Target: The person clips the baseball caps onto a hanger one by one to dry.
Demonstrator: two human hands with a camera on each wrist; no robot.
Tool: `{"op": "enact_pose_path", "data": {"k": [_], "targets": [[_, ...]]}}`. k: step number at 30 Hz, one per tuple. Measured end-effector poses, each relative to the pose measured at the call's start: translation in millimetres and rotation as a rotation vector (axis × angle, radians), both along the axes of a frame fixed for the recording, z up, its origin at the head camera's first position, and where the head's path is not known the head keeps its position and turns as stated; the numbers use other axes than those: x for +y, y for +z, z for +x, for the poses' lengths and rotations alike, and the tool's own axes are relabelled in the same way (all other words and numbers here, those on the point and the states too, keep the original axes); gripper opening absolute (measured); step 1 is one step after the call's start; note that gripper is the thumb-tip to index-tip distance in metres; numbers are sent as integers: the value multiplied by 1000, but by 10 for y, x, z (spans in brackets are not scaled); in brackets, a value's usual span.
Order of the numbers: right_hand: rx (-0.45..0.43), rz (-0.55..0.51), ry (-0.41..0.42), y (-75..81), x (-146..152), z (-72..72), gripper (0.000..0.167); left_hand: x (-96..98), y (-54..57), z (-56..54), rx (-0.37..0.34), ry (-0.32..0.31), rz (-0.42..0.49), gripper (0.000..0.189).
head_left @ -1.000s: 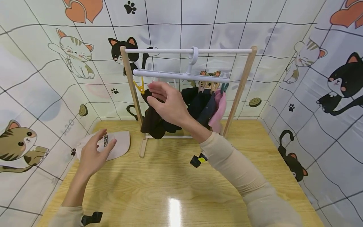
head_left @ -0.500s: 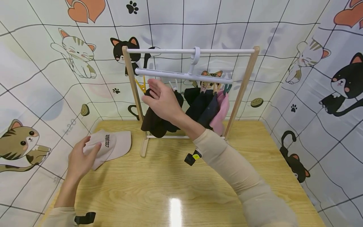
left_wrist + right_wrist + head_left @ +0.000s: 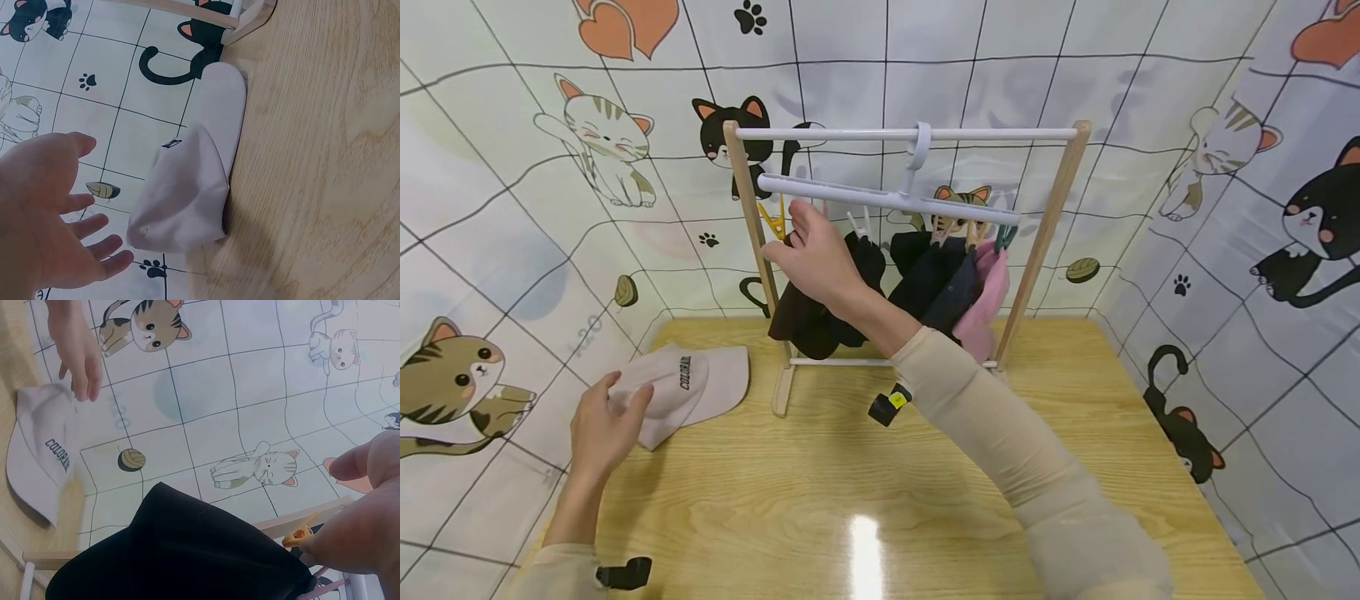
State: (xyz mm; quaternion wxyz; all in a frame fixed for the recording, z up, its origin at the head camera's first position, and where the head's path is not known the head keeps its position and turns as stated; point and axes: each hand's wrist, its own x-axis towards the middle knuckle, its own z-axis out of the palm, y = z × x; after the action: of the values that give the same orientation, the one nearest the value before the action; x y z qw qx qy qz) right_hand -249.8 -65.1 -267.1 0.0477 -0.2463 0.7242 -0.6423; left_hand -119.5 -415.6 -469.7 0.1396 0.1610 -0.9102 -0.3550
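Note:
My left hand (image 3: 601, 427) is held over the left side of the table with thumb and fingers apart, holding nothing. Beside it a pale pink cap (image 3: 718, 383) lies with dark lettering on its front. In the left wrist view, the fingertips come close to the crown of the cap (image 3: 181, 200). My right hand (image 3: 822, 258) is raised in front of the white hanger (image 3: 850, 196), fingers apart from the thumb. Behind it hangs a black cap-like piece (image 3: 801, 312). A yellow clothespin (image 3: 299, 536) overlaps the right hand's edge in the right wrist view.
A wooden rack (image 3: 1052, 217) with a white top bar (image 3: 1000, 134) stands at the back and carries the hanger. On its right side hang dark pieces (image 3: 925, 283) and a pink piece (image 3: 983, 308) from clothespins. Cat-printed walls enclose the wooden table (image 3: 925, 483).
My left hand has moved left and down, away from the front of the pale pink cap. The right hand has drifted slightly left, revealing more of the dark piece and white clothespin behind it.

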Motion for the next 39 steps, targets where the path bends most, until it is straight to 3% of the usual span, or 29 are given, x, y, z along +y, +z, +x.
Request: {"op": "enact_pose_path", "data": {"k": [5, 11, 20, 24, 31, 39], "targets": [[1, 15, -25, 14, -54, -38, 79, -43, -40, -26, -34, 30, 21, 83], [1, 12, -39, 15, -98, -92, 76, -100, -26, -61, -155, 84, 108, 94], [-3, -17, -37, 26, -116, -135, 69, -194, 15, -120, -244, 131, 342, 99], [2, -32, -47, 40, -125, -131, 56, -231, 14, -141, -259, 146, 424, 97], [7, -25, -94, 57, -134, -116, 43, -208, 7, -199, -213, 134, 586, 90], [39, -12, -131, 54, -129, -60, 37, -137, -51, -240, -181, 164, 605, 86]]}}
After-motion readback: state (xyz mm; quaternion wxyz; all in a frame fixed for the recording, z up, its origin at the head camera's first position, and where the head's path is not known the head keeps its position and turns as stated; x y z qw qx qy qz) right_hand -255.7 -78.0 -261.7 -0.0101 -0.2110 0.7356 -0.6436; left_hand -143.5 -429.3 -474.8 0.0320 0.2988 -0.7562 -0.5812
